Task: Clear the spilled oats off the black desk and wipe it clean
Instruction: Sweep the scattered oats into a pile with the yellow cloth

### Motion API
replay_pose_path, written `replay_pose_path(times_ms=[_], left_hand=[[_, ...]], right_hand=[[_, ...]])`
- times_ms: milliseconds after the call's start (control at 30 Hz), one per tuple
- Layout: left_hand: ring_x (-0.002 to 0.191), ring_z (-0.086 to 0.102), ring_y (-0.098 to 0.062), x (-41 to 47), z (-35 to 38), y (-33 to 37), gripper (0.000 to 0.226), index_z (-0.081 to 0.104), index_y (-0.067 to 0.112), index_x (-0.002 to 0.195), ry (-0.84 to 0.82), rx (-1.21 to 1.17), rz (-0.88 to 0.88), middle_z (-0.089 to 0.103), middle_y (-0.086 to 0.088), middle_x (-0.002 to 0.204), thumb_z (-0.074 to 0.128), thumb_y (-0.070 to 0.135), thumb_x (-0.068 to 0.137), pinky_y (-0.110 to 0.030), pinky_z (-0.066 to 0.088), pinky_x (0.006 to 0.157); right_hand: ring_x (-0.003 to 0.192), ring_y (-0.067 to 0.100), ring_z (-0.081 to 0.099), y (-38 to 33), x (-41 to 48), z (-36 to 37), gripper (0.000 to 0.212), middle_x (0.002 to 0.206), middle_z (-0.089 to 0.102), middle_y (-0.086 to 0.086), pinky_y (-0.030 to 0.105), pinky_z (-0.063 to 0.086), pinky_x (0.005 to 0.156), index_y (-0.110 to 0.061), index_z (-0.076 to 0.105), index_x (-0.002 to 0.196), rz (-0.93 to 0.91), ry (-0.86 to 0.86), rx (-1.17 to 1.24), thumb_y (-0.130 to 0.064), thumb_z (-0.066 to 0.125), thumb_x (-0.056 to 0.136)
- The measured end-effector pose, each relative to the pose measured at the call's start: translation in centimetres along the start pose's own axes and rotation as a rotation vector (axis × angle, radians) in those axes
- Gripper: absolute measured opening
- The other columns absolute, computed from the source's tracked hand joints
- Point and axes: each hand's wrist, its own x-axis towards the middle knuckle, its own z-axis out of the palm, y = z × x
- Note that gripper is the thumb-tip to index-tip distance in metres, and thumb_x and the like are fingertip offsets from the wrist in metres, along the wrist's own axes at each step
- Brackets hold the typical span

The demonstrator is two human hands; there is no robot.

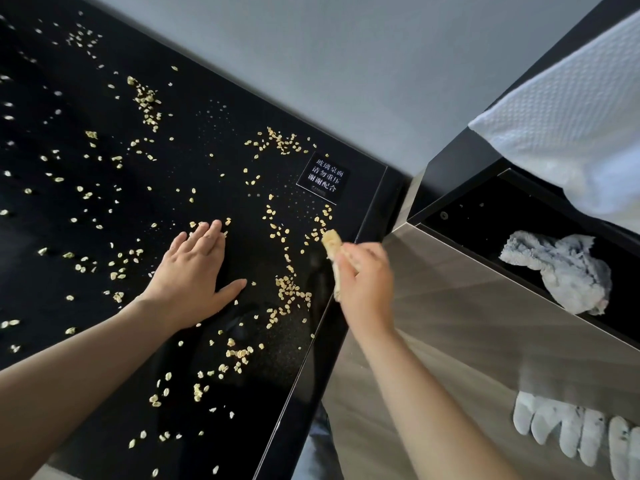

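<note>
Hundreds of pale, flat oat flakes [289, 289] lie scattered over the glossy black glass table [194, 161]. They spread out on every side of the small black label with white lettering [323, 178], and are thickest in a ragged band between that label and me.

My left grip [197, 271] is released. Its fingers are straight and the palm lies flat on the glass, left of the label and nearer me, I think to brace myself or to wall the flakes in.

My right grip [363, 275] is clenched round a pale yellow spongy wad [333, 244], held at the table's edge just on my side of the label. One end pokes out past my fingers, ready to sweep (it is blurred, so I cannot tell whether it touches the glass).

Dry flakes on such smooth glass should slide easily. A crumpled grey fluffy cloth [554, 268] waits in the dark shelf to the right of the label, probably for the wipe.
</note>
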Motion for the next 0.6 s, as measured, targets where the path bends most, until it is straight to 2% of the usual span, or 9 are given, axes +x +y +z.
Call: replay_pose_path(times_ms=[67,133,233,300,433,533,600], left_hand=[[0.149,0.002,-0.023,0.1,0.1,0.1,0.088,0.023,0.003,0.150,0.011,-0.008,-0.006,0.004,-0.009,0.161,0.043,0.062,0.088,-0.038,0.004,0.121],[0.149,0.002,-0.023,0.0,0.4,0.2,0.089,0.022,0.002,0.150,0.014,-0.014,-0.012,0.004,-0.010,0.161,0.044,0.062,0.088,-0.038,0.005,0.121],[0.149,0.002,-0.023,-0.1,0.6,0.2,0.089,0.023,0.002,0.150,0.019,-0.010,-0.014,0.004,-0.010,0.161,0.046,0.061,0.087,-0.039,0.006,0.121],[0.149,0.002,-0.024,0.0,0.6,0.3,0.089,0.023,0.001,0.149,0.024,-0.016,-0.012,0.004,-0.010,0.161,0.046,0.061,0.087,-0.039,0.006,0.121],[0.149,0.000,-0.023,0.2,0.9,0.5,0.090,0.021,0.002,0.150,0.018,-0.005,-0.018,0.002,-0.010,0.161,0.044,0.062,0.087,-0.039,0.005,0.121],[0.149,0.000,-0.024,0.1,1.0,0.4,0.091,0.021,0.002,0.150,0.002,0.002,-0.017,0.002,-0.010,0.161,0.042,0.064,0.087,-0.040,0.006,0.121],[0.149,0.001,-0.024,0.1,0.9,0.4,0.091,0.021,0.002,0.150,0.006,0.002,-0.021,0.002,-0.010,0.161,0.042,0.064,0.087,-0.040,0.007,0.121]], right_hand=[[0.080,0.013,0.053,1.4,3.2,-0.8,0.016,0.098,0.051,-0.002,0.016,0.033,0.061,-0.012,0.070,0.092,0.039,0.042,-0.100,-0.017,0.055,0.093],[0.084,0.016,0.054,2.8,5.2,-0.8,0.020,0.101,0.053,-0.001,0.021,0.034,0.060,-0.011,0.070,0.095,0.062,0.046,-0.220,-0.019,0.051,0.095],[0.094,0.020,0.055,4.1,6.1,-0.1,0.024,0.107,0.056,0.003,0.025,0.045,0.070,-0.009,0.068,0.109,0.006,-0.013,-0.323,-0.019,0.050,0.098],[0.095,0.022,0.054,4.4,5.8,0.1,0.023,0.106,0.057,0.004,0.029,0.049,0.073,-0.008,0.068,0.111,-0.019,-0.001,-0.328,-0.018,0.052,0.097],[0.086,0.019,0.050,4.1,3.4,0.7,0.017,0.100,0.056,0.005,0.027,0.045,0.067,-0.005,0.070,0.102,-0.078,-0.018,-0.328,-0.014,0.058,0.093],[0.079,0.013,0.044,3.6,-0.1,1.3,0.014,0.093,0.055,0.002,0.022,0.036,0.062,-0.006,0.070,0.097,-0.133,-0.066,-0.323,-0.014,0.061,0.091],[0.077,0.011,0.047,2.8,-2.0,1.3,0.015,0.092,0.052,-0.002,0.017,0.035,0.061,-0.007,0.071,0.097,-0.167,-0.139,-0.274,-0.017,0.061,0.092]])
